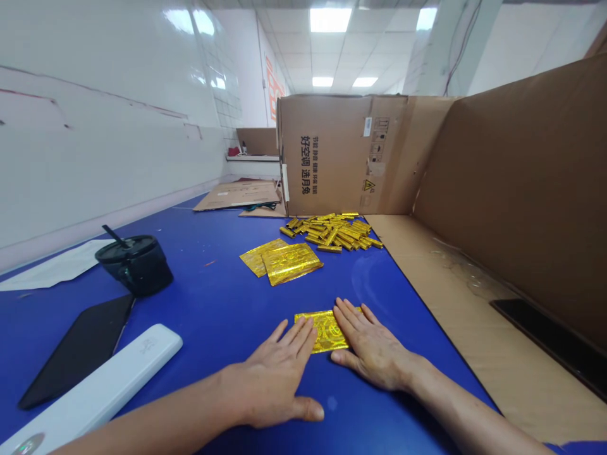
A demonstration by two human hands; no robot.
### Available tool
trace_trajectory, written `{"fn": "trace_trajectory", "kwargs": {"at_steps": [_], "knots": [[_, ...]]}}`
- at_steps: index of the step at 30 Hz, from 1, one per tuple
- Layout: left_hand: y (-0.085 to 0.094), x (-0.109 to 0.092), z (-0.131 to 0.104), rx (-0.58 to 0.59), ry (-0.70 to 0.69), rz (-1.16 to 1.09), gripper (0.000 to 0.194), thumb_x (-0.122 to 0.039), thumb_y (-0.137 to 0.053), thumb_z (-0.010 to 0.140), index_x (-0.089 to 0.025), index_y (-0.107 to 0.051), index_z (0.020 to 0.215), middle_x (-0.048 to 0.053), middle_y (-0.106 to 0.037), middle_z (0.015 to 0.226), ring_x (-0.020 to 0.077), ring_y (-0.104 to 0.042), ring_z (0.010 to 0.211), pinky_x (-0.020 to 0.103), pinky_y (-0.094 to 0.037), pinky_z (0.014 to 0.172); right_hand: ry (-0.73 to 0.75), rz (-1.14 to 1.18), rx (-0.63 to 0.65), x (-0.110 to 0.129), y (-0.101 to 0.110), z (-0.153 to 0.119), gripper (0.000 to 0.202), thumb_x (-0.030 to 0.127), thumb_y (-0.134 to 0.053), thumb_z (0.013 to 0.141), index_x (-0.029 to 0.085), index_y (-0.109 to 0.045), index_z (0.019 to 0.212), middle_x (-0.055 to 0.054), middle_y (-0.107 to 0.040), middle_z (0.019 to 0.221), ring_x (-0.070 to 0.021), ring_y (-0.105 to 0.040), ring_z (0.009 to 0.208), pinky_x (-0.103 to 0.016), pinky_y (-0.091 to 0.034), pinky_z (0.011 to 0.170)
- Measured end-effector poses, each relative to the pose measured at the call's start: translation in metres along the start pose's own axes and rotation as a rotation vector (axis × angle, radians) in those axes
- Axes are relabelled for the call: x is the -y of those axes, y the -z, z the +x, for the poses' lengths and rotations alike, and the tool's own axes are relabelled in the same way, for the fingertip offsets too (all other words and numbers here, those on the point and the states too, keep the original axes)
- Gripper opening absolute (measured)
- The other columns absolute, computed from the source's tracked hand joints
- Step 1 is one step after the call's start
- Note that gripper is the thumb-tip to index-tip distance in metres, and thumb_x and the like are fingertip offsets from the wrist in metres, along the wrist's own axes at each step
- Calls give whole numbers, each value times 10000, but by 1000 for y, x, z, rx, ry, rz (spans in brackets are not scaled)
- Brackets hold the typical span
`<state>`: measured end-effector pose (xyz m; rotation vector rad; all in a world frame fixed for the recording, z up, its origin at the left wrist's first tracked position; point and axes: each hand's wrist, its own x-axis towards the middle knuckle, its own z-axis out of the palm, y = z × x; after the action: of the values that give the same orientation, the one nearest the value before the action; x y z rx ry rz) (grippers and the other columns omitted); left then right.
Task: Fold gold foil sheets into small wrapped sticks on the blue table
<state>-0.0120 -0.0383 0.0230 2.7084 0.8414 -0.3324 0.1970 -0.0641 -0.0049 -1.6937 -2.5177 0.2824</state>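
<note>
A gold foil sheet (327,331) lies flat on the blue table (218,316) in front of me. My left hand (279,373) rests with outstretched fingers on the sheet's left end, thumb apart on the table. Over its right end lies my right hand (374,347), palm down, fingers extended and thumb spread. Farther back are two overlapping stacks of gold foil sheets (291,263). Behind them, a heap of rolled gold foil tubes (339,232) sits close to a cardboard box.
At the left stand a dark cup with a straw (142,268), a black phone-like slab (83,347) and a long white device (104,385). Cardboard walls (341,158) rise behind and right. Flat cardboard (239,193) and white paper (57,265) lie farther back.
</note>
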Motion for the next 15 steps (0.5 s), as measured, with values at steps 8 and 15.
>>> {"fn": "trace_trajectory", "kwargs": {"at_steps": [8,15], "knots": [[4,-30,48,-156,-141,-110,928,-686,-307,710,-83,20,1334,132,99,1372,235,92,1253,390,-77,1026,14,-3,37,-2,-4,3,716,532,-321,798,108,-125,1342,-149,-86,1388,-241,-57,1268,-458,-67,1012],[-6,-24,59,-160,-208,-97,921,-675,-327,715,-108,52,1333,114,132,1369,235,120,1250,423,-28,1020,-7,18,32,-4,-6,3,729,530,-332,791,140,-67,1347,-127,-46,1395,-226,-25,1271,-445,-44,1015]]}}
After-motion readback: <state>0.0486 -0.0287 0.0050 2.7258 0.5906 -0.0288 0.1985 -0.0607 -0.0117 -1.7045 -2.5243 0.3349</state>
